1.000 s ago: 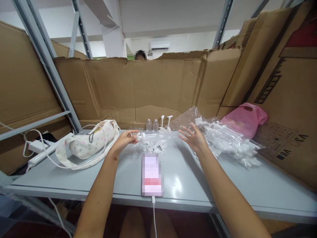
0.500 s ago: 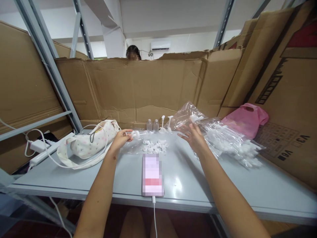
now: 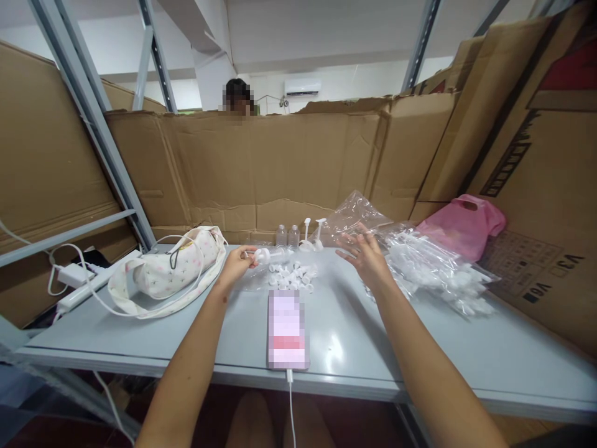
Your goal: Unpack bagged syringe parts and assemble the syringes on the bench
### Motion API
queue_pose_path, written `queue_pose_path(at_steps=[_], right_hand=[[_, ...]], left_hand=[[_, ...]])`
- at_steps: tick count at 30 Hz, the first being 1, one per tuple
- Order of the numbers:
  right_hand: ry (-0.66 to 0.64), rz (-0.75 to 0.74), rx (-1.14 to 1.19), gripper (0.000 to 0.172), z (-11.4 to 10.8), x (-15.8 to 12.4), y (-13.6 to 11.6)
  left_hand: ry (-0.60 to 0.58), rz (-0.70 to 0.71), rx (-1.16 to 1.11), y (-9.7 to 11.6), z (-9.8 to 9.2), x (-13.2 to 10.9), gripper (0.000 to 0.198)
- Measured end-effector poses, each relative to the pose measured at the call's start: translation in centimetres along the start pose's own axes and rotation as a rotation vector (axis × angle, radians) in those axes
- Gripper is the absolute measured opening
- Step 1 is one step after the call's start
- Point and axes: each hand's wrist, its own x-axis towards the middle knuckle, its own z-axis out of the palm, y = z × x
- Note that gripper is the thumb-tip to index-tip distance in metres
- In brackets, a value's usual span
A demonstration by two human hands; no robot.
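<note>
My left hand (image 3: 240, 264) is closed in a pinch on the white pump top of a small clear bottle (image 3: 278, 254). The bottle lies tilted on its side, pointing right. My right hand (image 3: 366, 256) is raised with its fingers spread, holding nothing that I can see, beside a clear plastic bag (image 3: 354, 214). Between the hands lie several loose white caps (image 3: 291, 277). Two clear bottles (image 3: 286, 236) stand upright behind them, next to two white pump heads (image 3: 313, 233).
A phone (image 3: 286, 330) on a white cable lies at the front of the grey table (image 3: 345, 367). To the left are a patterned cloth bag (image 3: 175, 267) and a power strip (image 3: 93, 283). Bagged white parts (image 3: 433, 267) and a pink bag (image 3: 461, 224) sit right. Cardboard (image 3: 280, 168) walls the back; a person is beyond.
My left hand has moved slightly right with the bottle. A white piece seen at my right fingertips no longer shows there. The person behind the cardboard has shifted left.
</note>
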Motion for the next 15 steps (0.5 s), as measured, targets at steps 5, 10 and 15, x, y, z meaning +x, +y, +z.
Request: queue_pose_path(at_steps=[5,10,15], right_hand=[[0.021,-0.12,0.102,0.039,-0.1,0.1,-0.6],[0.089,-0.203,0.201,0.026,-0.2,0.3,-1.0],[0.212,-0.235,0.247,0.016,-0.7,0.7,-1.0]], left_hand=[[0.0,0.065,-0.007,0.4,0.9,-0.3,0.024],[-0.072,0.06,-0.087,0.4,2.5,0.2,0.024],[-0.128,-0.006,-0.106,0.2,5.1,2.5,0.02]])
